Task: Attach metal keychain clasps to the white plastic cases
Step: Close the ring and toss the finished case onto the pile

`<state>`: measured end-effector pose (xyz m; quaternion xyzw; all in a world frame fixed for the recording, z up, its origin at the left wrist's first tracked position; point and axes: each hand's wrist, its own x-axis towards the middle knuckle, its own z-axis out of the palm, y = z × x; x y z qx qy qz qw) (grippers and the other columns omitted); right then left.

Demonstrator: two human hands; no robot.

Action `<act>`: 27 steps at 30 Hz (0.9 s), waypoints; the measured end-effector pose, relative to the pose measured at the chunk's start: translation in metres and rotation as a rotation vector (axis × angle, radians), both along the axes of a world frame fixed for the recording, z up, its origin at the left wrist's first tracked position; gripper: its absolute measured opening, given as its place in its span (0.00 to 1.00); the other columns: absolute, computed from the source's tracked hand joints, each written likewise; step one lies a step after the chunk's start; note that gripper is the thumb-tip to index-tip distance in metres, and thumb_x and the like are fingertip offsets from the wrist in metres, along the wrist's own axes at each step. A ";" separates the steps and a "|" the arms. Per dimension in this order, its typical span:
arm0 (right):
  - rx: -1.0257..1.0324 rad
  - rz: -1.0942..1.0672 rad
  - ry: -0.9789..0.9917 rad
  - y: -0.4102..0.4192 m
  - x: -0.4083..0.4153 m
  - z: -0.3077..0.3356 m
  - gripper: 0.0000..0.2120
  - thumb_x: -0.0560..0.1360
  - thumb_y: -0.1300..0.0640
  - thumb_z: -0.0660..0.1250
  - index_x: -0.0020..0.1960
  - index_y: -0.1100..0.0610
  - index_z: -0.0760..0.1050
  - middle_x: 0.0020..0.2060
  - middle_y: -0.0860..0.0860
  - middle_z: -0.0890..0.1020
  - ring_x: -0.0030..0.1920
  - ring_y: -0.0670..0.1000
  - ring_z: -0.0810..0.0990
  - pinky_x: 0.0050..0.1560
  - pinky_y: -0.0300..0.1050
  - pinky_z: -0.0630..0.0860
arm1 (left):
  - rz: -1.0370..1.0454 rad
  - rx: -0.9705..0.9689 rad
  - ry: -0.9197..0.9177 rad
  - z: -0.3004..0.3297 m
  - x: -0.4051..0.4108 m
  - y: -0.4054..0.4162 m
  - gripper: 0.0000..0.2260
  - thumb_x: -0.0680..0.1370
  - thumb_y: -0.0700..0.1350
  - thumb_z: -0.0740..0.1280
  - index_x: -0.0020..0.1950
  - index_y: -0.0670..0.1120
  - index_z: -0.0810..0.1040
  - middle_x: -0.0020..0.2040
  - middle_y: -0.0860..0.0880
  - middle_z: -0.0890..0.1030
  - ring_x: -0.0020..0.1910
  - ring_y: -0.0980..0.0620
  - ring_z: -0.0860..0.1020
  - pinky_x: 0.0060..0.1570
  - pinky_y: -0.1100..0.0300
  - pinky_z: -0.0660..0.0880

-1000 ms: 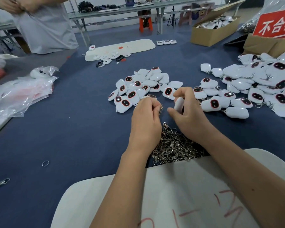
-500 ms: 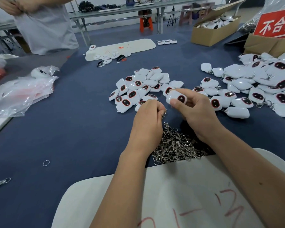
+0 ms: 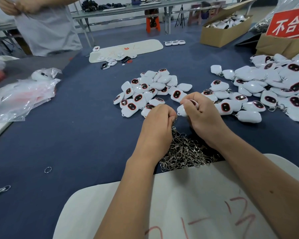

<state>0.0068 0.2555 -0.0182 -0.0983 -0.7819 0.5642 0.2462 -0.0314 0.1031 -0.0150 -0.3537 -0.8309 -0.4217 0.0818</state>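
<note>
My right hand (image 3: 203,114) grips one white plastic case (image 3: 183,109), its dark oval face partly hidden by my fingers. My left hand (image 3: 158,120) is curled beside it, pinching a metal clasp (image 3: 174,120) that is mostly hidden at the fingertips, close to the case's lower end. A pile of metal keychain clasps (image 3: 185,152) lies just below both hands. A heap of white cases (image 3: 145,92) sits beyond the hands, and a larger heap (image 3: 269,87) with clasps on them spreads to the right.
A white board with red marks (image 3: 188,204) lies under my forearms. A loose ring (image 3: 48,169) and a clasp (image 3: 0,191) lie at the left. Plastic bags (image 3: 19,95) sit far left, cardboard boxes (image 3: 224,31) at the back right, and another person (image 3: 45,23) stands at the back left.
My right hand turned the case from upright to flat, then drew it down toward my left hand; the two hands are now closer together.
</note>
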 end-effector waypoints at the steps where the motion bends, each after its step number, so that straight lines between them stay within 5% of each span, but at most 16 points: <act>1: 0.015 0.001 -0.001 0.000 0.000 0.000 0.08 0.83 0.55 0.62 0.46 0.51 0.75 0.25 0.40 0.71 0.28 0.42 0.65 0.32 0.39 0.64 | -0.005 -0.002 0.004 0.000 0.000 0.000 0.10 0.82 0.35 0.60 0.45 0.48 0.72 0.43 0.55 0.73 0.44 0.55 0.68 0.43 0.66 0.66; 9: 0.100 -0.028 0.013 -0.002 0.001 0.000 0.09 0.84 0.56 0.62 0.45 0.49 0.73 0.27 0.36 0.73 0.29 0.41 0.68 0.32 0.33 0.65 | -0.016 -0.015 0.009 -0.001 0.000 0.002 0.11 0.78 0.32 0.58 0.43 0.47 0.70 0.42 0.55 0.72 0.44 0.54 0.67 0.42 0.63 0.65; 17: 0.183 -0.045 0.004 -0.006 0.005 0.004 0.08 0.83 0.58 0.62 0.45 0.53 0.73 0.31 0.44 0.74 0.30 0.41 0.69 0.34 0.34 0.67 | 0.011 -0.034 -0.023 0.000 0.005 0.002 0.10 0.78 0.31 0.58 0.46 0.45 0.72 0.46 0.51 0.74 0.45 0.52 0.68 0.44 0.60 0.66; 20: 0.221 -0.054 0.015 -0.009 0.007 0.007 0.07 0.83 0.59 0.61 0.46 0.54 0.73 0.31 0.49 0.76 0.31 0.44 0.70 0.34 0.40 0.69 | 0.026 -0.058 -0.029 0.002 0.007 0.001 0.12 0.75 0.29 0.57 0.45 0.45 0.70 0.46 0.50 0.73 0.45 0.52 0.66 0.42 0.58 0.63; 24: 0.270 -0.067 0.024 -0.011 0.009 0.008 0.06 0.83 0.59 0.62 0.48 0.59 0.74 0.35 0.63 0.79 0.35 0.60 0.74 0.40 0.53 0.72 | 0.019 -0.102 0.004 0.004 0.009 0.003 0.14 0.74 0.27 0.57 0.45 0.47 0.66 0.46 0.49 0.71 0.45 0.51 0.65 0.42 0.60 0.58; 27: 0.269 -0.084 0.028 -0.011 0.009 0.008 0.06 0.82 0.60 0.62 0.47 0.60 0.73 0.34 0.61 0.79 0.34 0.59 0.73 0.37 0.51 0.71 | 0.043 -0.110 0.011 0.003 0.010 0.003 0.14 0.74 0.28 0.58 0.44 0.48 0.66 0.46 0.49 0.72 0.45 0.50 0.66 0.42 0.58 0.59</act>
